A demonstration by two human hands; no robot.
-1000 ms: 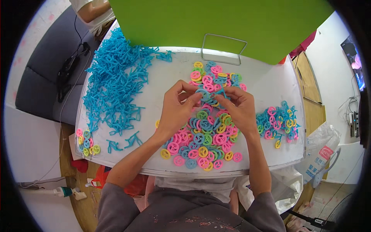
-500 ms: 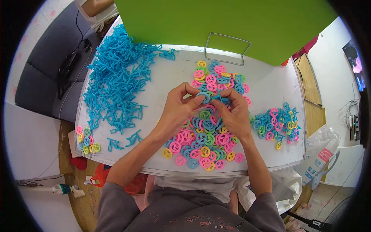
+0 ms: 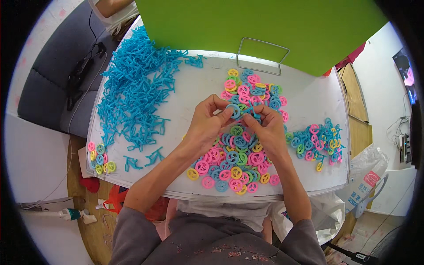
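A blue wheel is above the middle of a white table, held up in front of you between the thumb and forefinger of your left hand. Those fingers are closed to a narrow pinch on its rim.

Just beside it, your right hand pinches a thin-stemmed blue plastic piece, thumb and forefinger close together, the other fingers curled. Your fingertips nearly meet; you cannot tell from here whether wheel and piece touch.

Under and around your hands spreads a pile of wheels in pink, blue, yellow and green, reaching toward the table's near edge, which curves beneath your forearms.

To your left, a strip of white tabletop separates your hand from a large heap of blue pieces, which runs along the left edge. A small group of wheels sits at the near left corner.

To your right, past a gap of white surface, a cluster of blue pieces with coloured wheels lies near the right edge. More white tabletop stretches beyond it, up to a green panel on the far side, where a wire loop stands.
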